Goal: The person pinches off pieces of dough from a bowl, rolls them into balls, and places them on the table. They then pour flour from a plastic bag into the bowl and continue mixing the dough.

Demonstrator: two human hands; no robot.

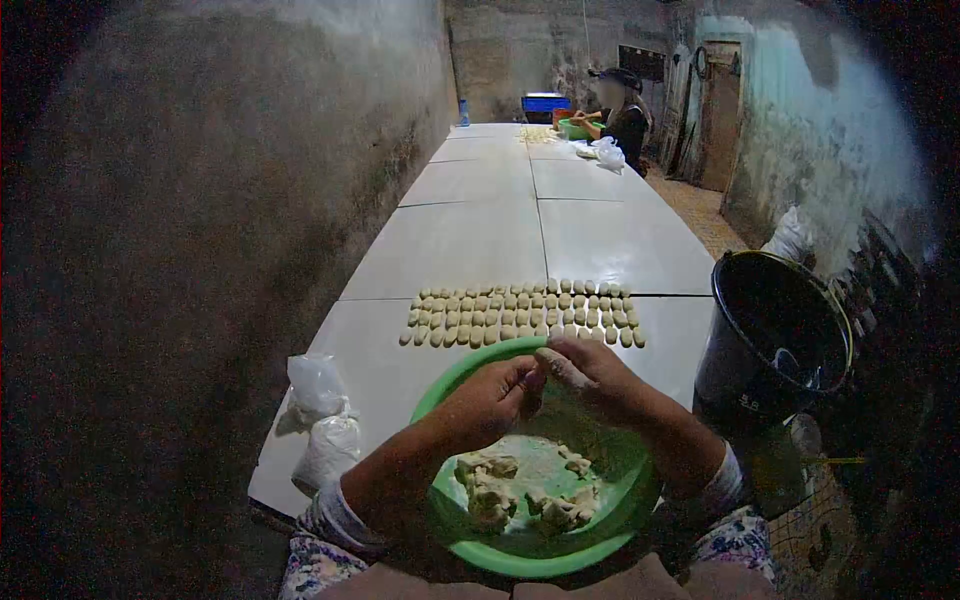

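Nearest, a green basin (541,569) is seen below the forearms, with its far rim set against the table. Inside it, torn lumps of pale dough (490,495) are spread over a whitish, floury bottom. Above the basin, the left hand (494,400) and the right hand (590,375) are brought together at the fingertips. The left hand is curled nearly shut, with its thumb laid against its fingers; the right hand is held narrow, its fingers bent and dusted with something pale. Whether any dough is pinched between them cannot be told.

To the left, two filled, whitish plastic bags (330,455) are placed near the table's edge. To the right, beside the table, a dark bucket (722,345) is seen, its mouth open. Just beyond the basin, small oval dough pieces (478,318) are laid out in four rows on the white table (450,250).

At the far end, another person (626,130) is seen at the right side, hands held over a green bowl (573,131). Near them, a plastic bag (607,153) and scattered pale pieces (538,134) are seen. A blue crate (546,103) is seen behind
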